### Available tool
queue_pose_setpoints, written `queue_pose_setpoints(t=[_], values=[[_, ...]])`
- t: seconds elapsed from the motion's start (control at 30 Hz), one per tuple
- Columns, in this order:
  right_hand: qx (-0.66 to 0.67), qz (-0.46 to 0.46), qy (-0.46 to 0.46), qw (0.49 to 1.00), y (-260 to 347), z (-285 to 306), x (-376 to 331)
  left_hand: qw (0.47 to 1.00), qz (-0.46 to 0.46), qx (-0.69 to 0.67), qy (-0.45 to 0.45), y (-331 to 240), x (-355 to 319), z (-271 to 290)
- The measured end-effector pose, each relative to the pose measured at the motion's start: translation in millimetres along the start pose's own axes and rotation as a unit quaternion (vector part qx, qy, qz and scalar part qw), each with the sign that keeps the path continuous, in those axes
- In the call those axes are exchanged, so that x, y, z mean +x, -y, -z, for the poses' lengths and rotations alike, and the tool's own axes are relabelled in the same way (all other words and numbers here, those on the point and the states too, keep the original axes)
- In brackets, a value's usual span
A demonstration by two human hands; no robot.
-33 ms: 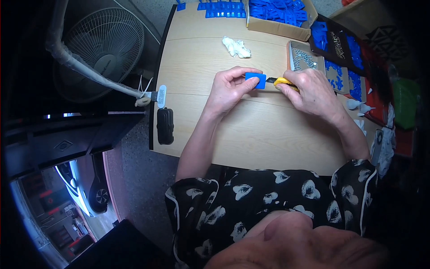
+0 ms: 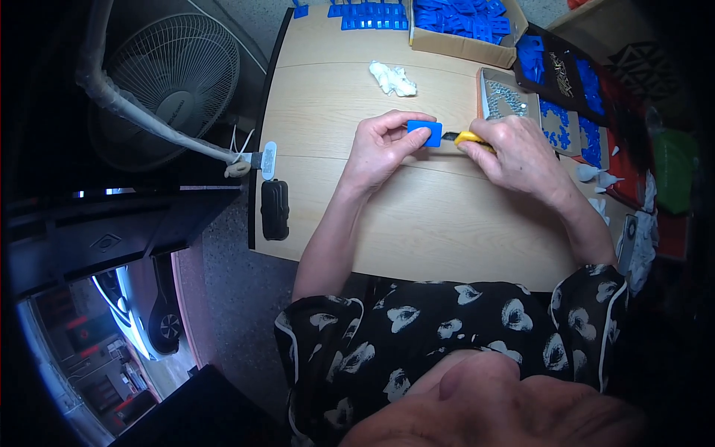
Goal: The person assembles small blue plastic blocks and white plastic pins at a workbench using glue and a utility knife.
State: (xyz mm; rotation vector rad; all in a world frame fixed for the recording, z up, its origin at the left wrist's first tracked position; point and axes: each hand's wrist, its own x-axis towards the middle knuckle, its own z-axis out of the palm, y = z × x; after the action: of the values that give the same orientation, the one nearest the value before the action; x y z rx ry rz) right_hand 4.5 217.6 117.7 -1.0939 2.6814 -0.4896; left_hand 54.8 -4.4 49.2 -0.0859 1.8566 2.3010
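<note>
My left hand (image 2: 382,151) pinches a small flat blue plastic piece (image 2: 434,137) between thumb and fingers. In my right hand (image 2: 517,154) is a yellow utility knife (image 2: 469,138), its dark blade pointing left. The blade's tip is at the right edge of the blue piece; whether it touches cannot be made out. Both hands are above the middle of the wooden table (image 2: 439,212). A crumpled white tissue (image 2: 392,79) lies beyond my left hand.
A cardboard box (image 2: 462,49) of blue parts stands at the back, beside a row of blue pieces (image 2: 375,16). Trays of small metal parts (image 2: 504,100) and blue parts (image 2: 556,125) line the right. A black case (image 2: 275,210) lies at the left edge, near a fan (image 2: 175,89).
</note>
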Motion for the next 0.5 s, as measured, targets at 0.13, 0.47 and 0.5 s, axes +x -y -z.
queue_pose_setpoints(t=[0.13,0.47,0.5], values=[[0.003,0.037,0.021,0.999,-1.7,-9.4,-4.7,1.0,0.01,-0.016,-0.003,-6.7,-0.8,0.4],[0.038,0.014,-0.067,0.997,-3.3,1.8,-0.4,0.999,0.038,-0.017,-0.021,-11.4,-3.8,-0.9],[0.034,0.025,-0.072,0.997,-3.8,1.4,0.8,0.999,0.044,-0.021,-0.019,-11.5,-3.7,-0.9]])
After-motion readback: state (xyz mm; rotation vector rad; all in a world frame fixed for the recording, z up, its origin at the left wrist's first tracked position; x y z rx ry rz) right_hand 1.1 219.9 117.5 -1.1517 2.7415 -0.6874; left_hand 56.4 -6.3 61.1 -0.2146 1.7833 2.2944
